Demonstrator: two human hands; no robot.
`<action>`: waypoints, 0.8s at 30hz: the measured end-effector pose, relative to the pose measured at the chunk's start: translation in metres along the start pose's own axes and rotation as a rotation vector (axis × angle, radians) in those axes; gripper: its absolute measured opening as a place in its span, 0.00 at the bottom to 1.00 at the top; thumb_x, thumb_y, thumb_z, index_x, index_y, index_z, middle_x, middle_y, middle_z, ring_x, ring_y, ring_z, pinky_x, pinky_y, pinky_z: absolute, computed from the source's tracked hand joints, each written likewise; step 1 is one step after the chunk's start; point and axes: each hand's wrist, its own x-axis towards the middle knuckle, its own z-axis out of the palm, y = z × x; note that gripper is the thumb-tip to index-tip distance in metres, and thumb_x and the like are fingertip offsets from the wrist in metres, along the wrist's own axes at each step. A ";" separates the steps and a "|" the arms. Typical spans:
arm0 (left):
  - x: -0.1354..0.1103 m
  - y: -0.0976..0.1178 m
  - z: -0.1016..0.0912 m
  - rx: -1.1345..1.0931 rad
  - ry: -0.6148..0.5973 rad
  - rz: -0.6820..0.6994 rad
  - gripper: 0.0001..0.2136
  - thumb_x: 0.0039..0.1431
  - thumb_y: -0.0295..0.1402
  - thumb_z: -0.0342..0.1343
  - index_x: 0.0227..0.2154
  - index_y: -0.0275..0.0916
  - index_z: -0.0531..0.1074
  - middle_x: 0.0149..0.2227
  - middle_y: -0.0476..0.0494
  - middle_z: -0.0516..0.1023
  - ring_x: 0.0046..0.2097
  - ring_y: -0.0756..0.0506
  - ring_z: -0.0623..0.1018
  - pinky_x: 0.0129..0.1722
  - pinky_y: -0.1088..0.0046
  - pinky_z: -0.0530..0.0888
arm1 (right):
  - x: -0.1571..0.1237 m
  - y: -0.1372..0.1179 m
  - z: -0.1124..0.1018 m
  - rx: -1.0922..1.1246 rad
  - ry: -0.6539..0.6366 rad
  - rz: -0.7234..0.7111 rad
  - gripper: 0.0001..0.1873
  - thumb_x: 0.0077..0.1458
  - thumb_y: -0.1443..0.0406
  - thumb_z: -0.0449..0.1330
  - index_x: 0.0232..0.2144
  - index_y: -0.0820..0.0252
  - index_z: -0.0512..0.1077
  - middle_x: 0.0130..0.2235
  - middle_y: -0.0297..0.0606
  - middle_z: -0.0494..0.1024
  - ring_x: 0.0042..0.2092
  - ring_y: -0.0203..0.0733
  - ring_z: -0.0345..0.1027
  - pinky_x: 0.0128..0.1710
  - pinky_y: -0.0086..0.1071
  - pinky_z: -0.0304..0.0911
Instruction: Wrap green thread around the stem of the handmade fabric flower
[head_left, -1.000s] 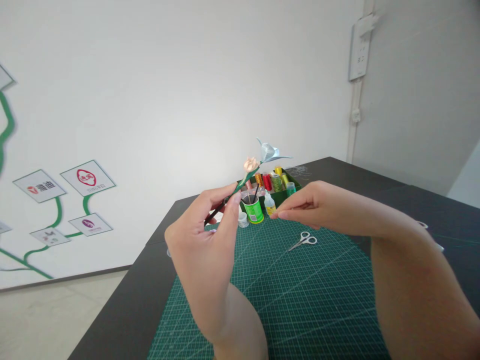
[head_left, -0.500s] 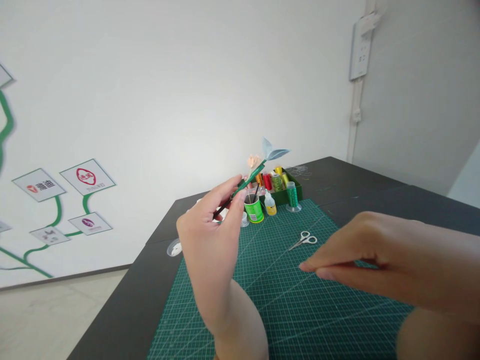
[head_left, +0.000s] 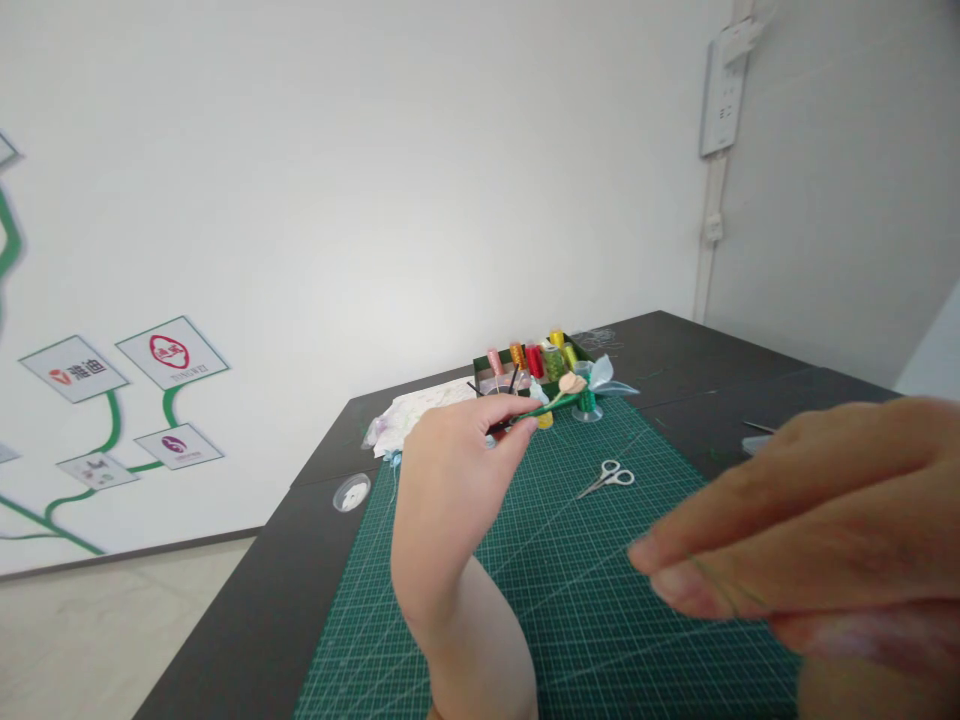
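Observation:
My left hand [head_left: 454, 480] pinches a green-wrapped stem [head_left: 559, 404] between thumb and fingers. At the stem's far end are a small peach flower [head_left: 572, 385] and pale blue leaves [head_left: 602, 373], pointing right. On the right, my right hand [head_left: 825, 530] has thumb and forefinger pressed together on a thin green thread [head_left: 712, 578], seen faintly across the fingers. Most of the thread is too fine to follow. White-handled scissors [head_left: 611, 473] lie between the hands on the green cutting mat [head_left: 570, 580]. A green thread spool [head_left: 587, 406] stands behind the leaves.
At the back, a dark green box [head_left: 480, 372] holds several coloured thread spools. A small glue bottle [head_left: 546, 421] is partly hidden by my left hand. White paper [head_left: 424, 405] and a clear dish [head_left: 352, 492] lie left. A wall rises behind the black table [head_left: 247, 600].
My left hand has tilted the stem lower and to the right, so it lies nearly level. My right hand has moved slightly right and closer to the camera, fingers still pressed together.

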 end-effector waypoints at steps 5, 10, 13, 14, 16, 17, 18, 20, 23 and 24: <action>-0.007 0.008 0.001 0.065 -0.205 0.121 0.09 0.62 0.28 0.62 0.39 0.49 0.85 0.40 0.52 0.87 0.40 0.42 0.85 0.37 0.67 0.79 | 0.037 -0.003 -0.020 0.015 0.093 -0.020 0.22 0.56 0.47 0.66 0.47 0.49 0.84 0.33 0.41 0.85 0.39 0.51 0.80 0.33 0.39 0.77; -0.012 0.013 0.004 0.091 -0.224 0.262 0.08 0.62 0.28 0.63 0.40 0.48 0.84 0.37 0.54 0.87 0.37 0.44 0.85 0.34 0.69 0.77 | 0.053 -0.003 -0.018 0.079 0.174 -0.070 0.07 0.58 0.59 0.68 0.38 0.42 0.86 0.39 0.32 0.87 0.35 0.45 0.82 0.37 0.35 0.81; -0.015 0.013 0.003 0.090 -0.228 0.314 0.08 0.63 0.29 0.62 0.41 0.47 0.83 0.37 0.53 0.87 0.37 0.45 0.84 0.35 0.70 0.77 | 0.060 -0.002 -0.015 0.043 0.182 -0.047 0.07 0.58 0.61 0.67 0.36 0.42 0.86 0.42 0.29 0.87 0.38 0.43 0.83 0.41 0.34 0.81; -0.015 0.014 0.002 0.079 -0.226 0.328 0.08 0.63 0.29 0.62 0.41 0.47 0.83 0.38 0.54 0.87 0.37 0.45 0.85 0.36 0.70 0.77 | 0.061 -0.002 -0.014 0.028 0.182 -0.035 0.07 0.59 0.61 0.67 0.36 0.43 0.86 0.42 0.29 0.87 0.39 0.43 0.83 0.43 0.34 0.81; -0.018 0.015 0.000 0.060 -0.230 0.357 0.08 0.64 0.29 0.61 0.41 0.46 0.83 0.39 0.54 0.87 0.37 0.47 0.84 0.36 0.71 0.77 | 0.064 -0.002 -0.014 0.011 0.186 -0.026 0.07 0.59 0.60 0.66 0.36 0.44 0.86 0.42 0.29 0.86 0.41 0.43 0.83 0.45 0.35 0.80; -0.019 0.016 -0.001 0.054 -0.230 0.375 0.08 0.65 0.29 0.61 0.41 0.46 0.83 0.38 0.54 0.87 0.37 0.47 0.84 0.35 0.71 0.77 | 0.065 -0.002 -0.014 0.012 0.185 -0.023 0.07 0.59 0.60 0.66 0.36 0.45 0.86 0.42 0.29 0.86 0.42 0.44 0.83 0.45 0.35 0.80; -0.021 0.017 -0.002 0.050 -0.228 0.394 0.07 0.65 0.29 0.60 0.41 0.46 0.82 0.37 0.54 0.86 0.36 0.48 0.84 0.34 0.72 0.77 | 0.066 -0.001 -0.015 0.019 0.175 -0.024 0.07 0.59 0.60 0.66 0.36 0.45 0.86 0.42 0.29 0.86 0.42 0.44 0.83 0.46 0.36 0.80; -0.024 0.019 -0.005 0.034 -0.205 0.446 0.07 0.66 0.29 0.60 0.41 0.44 0.82 0.37 0.54 0.86 0.35 0.49 0.84 0.35 0.72 0.77 | 0.068 0.000 -0.015 0.051 0.141 -0.018 0.08 0.59 0.61 0.66 0.36 0.44 0.86 0.41 0.29 0.87 0.42 0.44 0.83 0.46 0.36 0.80; -0.029 0.021 -0.008 -0.006 -0.131 0.514 0.06 0.66 0.28 0.60 0.42 0.42 0.81 0.38 0.55 0.86 0.36 0.51 0.84 0.36 0.74 0.77 | 0.071 0.004 -0.015 0.119 0.127 0.032 0.08 0.59 0.62 0.66 0.35 0.43 0.86 0.39 0.27 0.87 0.42 0.42 0.82 0.48 0.34 0.79; -0.029 0.021 -0.010 -0.015 -0.103 0.524 0.06 0.66 0.27 0.60 0.42 0.41 0.81 0.39 0.55 0.87 0.36 0.51 0.84 0.36 0.74 0.77 | 0.072 0.005 -0.014 0.134 0.130 0.047 0.08 0.59 0.63 0.66 0.35 0.42 0.86 0.39 0.27 0.87 0.42 0.41 0.82 0.48 0.33 0.78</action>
